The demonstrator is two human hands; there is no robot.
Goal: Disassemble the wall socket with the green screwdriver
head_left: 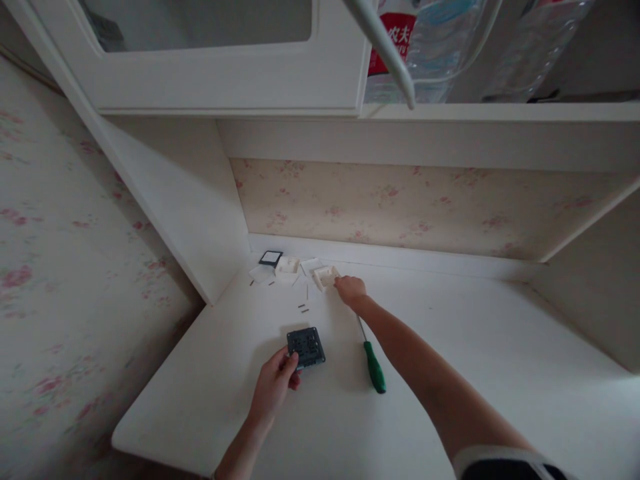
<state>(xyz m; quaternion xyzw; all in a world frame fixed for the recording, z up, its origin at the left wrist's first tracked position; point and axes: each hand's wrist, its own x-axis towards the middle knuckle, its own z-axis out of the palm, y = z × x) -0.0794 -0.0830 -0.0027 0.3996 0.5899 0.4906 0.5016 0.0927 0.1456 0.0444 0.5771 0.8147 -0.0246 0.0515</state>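
My left hand [280, 375] is closed on the lower left edge of a dark square wall switch or socket module [306, 347], tilted above the white desk. Farther back, my right hand [351, 291] pinches the right edge of a small white open box [325, 276]; its fingertips are partly hidden. Below my right forearm lies a screwdriver [374, 370] with a green handle, its shaft partly covered by the hand and arm. Several screws [303, 309] lie between the box and the module.
A second white box [287, 266], a dark square frame [271, 258] and clear plastic bags [261, 273] sit by the back wall. A white cabinet [230, 73] hangs overhead, with a cable [387, 53] and plastic bottles [440, 47] at right. The desk [200, 400] has a rounded left corner.
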